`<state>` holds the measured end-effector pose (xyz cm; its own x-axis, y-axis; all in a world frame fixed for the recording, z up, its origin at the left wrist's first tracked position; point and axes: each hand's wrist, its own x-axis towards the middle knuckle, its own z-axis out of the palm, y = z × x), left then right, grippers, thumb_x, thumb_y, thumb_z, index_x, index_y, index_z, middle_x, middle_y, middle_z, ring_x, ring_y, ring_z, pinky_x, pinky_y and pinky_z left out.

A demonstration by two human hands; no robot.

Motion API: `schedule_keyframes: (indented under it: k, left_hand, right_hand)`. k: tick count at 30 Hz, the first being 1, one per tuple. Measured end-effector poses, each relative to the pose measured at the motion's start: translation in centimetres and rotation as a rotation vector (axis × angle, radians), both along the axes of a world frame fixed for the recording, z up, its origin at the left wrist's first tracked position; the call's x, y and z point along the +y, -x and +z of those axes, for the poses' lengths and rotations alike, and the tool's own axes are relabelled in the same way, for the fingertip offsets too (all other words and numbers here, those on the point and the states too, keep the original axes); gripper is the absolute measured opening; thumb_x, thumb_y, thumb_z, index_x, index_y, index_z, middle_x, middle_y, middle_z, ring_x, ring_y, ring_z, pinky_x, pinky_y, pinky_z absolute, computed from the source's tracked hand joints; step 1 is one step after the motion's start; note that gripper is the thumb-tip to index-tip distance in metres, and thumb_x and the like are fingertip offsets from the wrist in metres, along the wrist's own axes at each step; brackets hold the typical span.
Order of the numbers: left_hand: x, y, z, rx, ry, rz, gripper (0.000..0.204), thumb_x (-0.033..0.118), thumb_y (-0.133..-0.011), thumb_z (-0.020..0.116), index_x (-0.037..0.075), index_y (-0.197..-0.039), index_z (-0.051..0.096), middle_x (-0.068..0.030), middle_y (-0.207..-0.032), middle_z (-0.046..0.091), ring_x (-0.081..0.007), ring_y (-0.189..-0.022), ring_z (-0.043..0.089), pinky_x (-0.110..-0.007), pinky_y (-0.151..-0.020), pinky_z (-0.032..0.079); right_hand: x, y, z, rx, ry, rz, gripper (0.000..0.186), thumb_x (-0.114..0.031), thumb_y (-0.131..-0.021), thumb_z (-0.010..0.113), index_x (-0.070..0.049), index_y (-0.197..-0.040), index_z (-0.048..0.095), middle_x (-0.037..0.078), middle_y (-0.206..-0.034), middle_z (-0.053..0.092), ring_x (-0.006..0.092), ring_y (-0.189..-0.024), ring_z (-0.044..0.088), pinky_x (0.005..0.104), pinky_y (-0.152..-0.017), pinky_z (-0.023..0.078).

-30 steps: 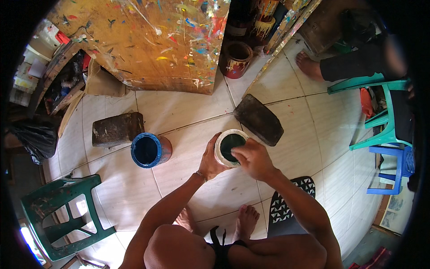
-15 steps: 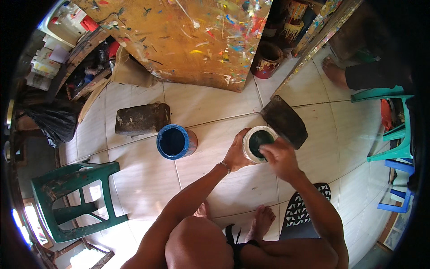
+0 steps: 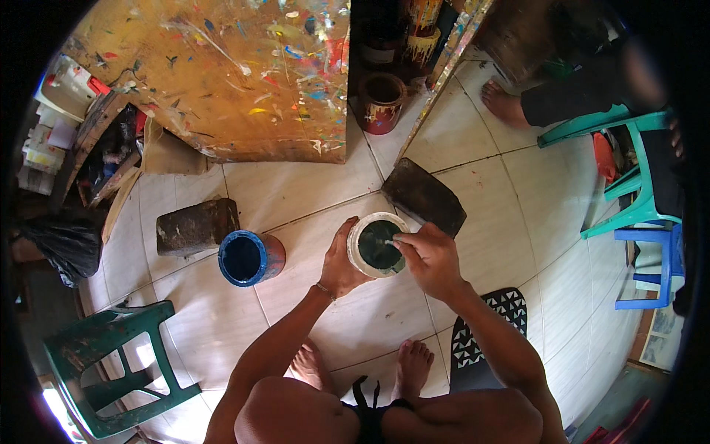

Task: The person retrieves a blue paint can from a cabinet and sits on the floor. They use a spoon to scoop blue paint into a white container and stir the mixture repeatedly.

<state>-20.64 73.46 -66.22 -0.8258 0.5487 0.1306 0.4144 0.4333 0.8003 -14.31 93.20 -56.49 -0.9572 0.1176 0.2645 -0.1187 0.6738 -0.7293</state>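
Over the pale tile floor [image 3: 318, 177], in the head view, the left hand [image 3: 340, 268] grips a round white tub of dark green liquid [image 3: 353, 249], near a dark rough block [image 3: 425, 196]. The right hand [image 3: 435, 264] pinches a thin pale stick [image 3: 391, 242] inside it. Farther off, one pale label [image 3: 378, 56] is too small to read.

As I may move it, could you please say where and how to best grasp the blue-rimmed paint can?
Likely the reddish outer wall of the blue-rimmed paint can, below the rim, coming from the right: it stands upright, that round side is exposed, the rim looks paint-coated, and a dark block sits beyond its far-left side.
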Motion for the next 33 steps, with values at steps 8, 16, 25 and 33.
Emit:
schedule_keyframes:
  k: [8, 16, 25, 33]
  left_hand:
    - [-1.1, -0.8, 1.9, 0.056, -0.021, -0.014, 0.114, 0.039, -0.062, 0.097, 0.003, -0.150, 0.034, -0.0168, -0.145, 0.048, -0.0319, -0.132, 0.055, -0.041, -0.110, 0.048]
    - [-1.6, -0.7, 3.3, 0.185, 0.061, -0.033, 0.106, 0.040, -0.063, 0.096, 0.004, -0.146, 0.042, -0.0162, -0.144, 0.047, -0.0323, -0.130, 0.056, -0.041, -0.109, 0.048]
    - [-1.9, -0.6, 3.5, 0.206, 0.020, -0.050, 0.106, 0.039, -0.064, 0.095, 0.002, -0.146, 0.041, -0.0187, -0.143, 0.048, -0.0349, -0.131, 0.053, -0.042, -0.110, 0.046]
    - [-2.2, -0.8, 3.5, 0.133, -0.039, -0.023, 0.105, 0.038, -0.065, 0.095, 0.001, -0.147, 0.039, -0.0185, -0.143, 0.049, -0.0348, -0.132, 0.052, -0.042, -0.111, 0.046]
  right_hand:
    - [-0.9, -0.9, 1.0, 0.072, -0.060, 0.123, 0.018, -0.003, -0.079, 0.077, -0.003, -0.097, 0.074, 0.010, -0.081, 0.070, 0.0286, -0.073, 0.061, 0.0391, -0.068, 0.053]
    - [-1.5, -1.4, 2.1, 0.069, -0.039, 0.181, 0.014, -0.004, -0.082, 0.075, -0.003, -0.095, 0.073, 0.010, -0.081, 0.068, 0.0286, -0.076, 0.063, 0.0403, -0.069, 0.053]
    - [-1.5, -1.6, 2.7, 0.055, 0.047, 0.065, 0.016, -0.006, -0.082, 0.076, -0.002, -0.097, 0.073, 0.010, -0.084, 0.072, 0.0278, -0.076, 0.062, 0.0381, -0.069, 0.053]
    - [-1.9, -1.7, 3.0, 0.145, -0.186, 0.108, 0.013, -0.007, -0.083, 0.075, -0.003, -0.096, 0.073, 0.010, -0.079, 0.068, 0.0277, -0.075, 0.062, 0.0391, -0.069, 0.053]
